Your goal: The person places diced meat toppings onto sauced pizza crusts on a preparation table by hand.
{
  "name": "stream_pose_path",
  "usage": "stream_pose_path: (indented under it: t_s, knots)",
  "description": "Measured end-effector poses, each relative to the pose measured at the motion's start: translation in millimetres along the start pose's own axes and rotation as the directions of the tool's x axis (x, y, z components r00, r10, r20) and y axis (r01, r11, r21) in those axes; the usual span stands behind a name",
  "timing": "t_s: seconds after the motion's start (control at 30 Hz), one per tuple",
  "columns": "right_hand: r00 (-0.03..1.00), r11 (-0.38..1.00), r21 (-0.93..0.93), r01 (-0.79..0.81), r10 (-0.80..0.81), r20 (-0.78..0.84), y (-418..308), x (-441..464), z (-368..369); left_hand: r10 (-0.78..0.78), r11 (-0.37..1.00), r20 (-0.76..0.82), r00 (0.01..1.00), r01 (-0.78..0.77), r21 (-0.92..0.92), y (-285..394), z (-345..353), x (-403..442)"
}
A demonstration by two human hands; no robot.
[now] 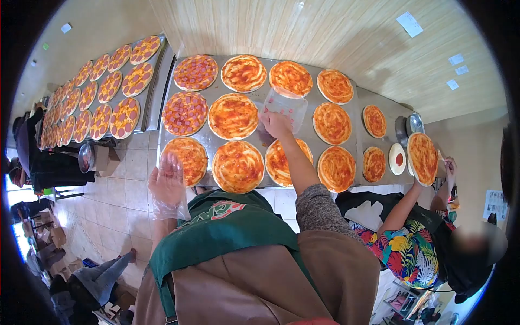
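Observation:
My left hand [168,187], in a clear plastic glove, is raised at the near left edge of the table with its fingers stretched out. It overlaps a sauced pizza base [189,154] from this angle, and nothing shows in it. My bare right hand [276,124] is closed on the near left rim of a clear plastic container [297,103] with a few pink ham cubes scattered inside. Sauced bases surround the container, including one [233,116] to its left and another [332,123] to its right. Ham cubes cover two pizzas [196,72] at the far left.
On the right, a co-worker [409,238] holds up a sauced base [422,158]. Beside it lie a pale base with a sauce spot [397,159] and metal bowls [415,123]. Another table [154,103] at left bears many topped pizzas. A wooden-look wall [260,27] stands behind.

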State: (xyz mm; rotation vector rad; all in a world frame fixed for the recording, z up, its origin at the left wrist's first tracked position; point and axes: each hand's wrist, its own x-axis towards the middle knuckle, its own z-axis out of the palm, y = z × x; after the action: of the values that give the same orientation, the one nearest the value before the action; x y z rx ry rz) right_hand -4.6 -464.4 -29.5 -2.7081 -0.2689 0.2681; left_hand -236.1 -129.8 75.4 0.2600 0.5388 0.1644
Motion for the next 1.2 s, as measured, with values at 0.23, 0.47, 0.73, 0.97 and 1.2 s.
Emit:
stream_pose_path:
  t_s: [0.23, 0.47, 0.73, 0.97, 1.2]
  knots:
    - [0.943, 0.878, 0.432, -0.207, 0.297, -0.151, 40.4, 39.1, 31.7, 0.012, 1.000, 0.039, 0.999, -0.013, 0.023, 4.0, 4.7, -8.8]
    - [0.911, -0.406, 0.893, -0.196, 0.260, 0.319, 61.2, 51.3, -3.0, -0.049, 0.997, 0.010, 0.999, 0.049, 0.061, -11.4, 15.1, 0.6]
    - [0.987, -0.691, 0.706, -0.153, -0.141, 0.077, -124.9, -36.4, -54.1, -0.236, 0.968, 0.108, 0.966, 0.225, 0.108, -69.0, 55.3, 24.6]
    - [0.992, -0.392, 0.916, 0.084, 0.116, -0.041, -222.5, -100.3, -33.0, -0.211, 0.970, 0.188, 0.959, 0.183, 0.158, -90.2, 63.9, 35.5]
    - [0.980, -0.421, 0.888, 0.186, 0.019, -0.196, -237.7, -103.5, -30.1, -0.258, 0.966, 0.326, 0.910, 0.246, 0.078, -77.1, 69.3, 36.7]
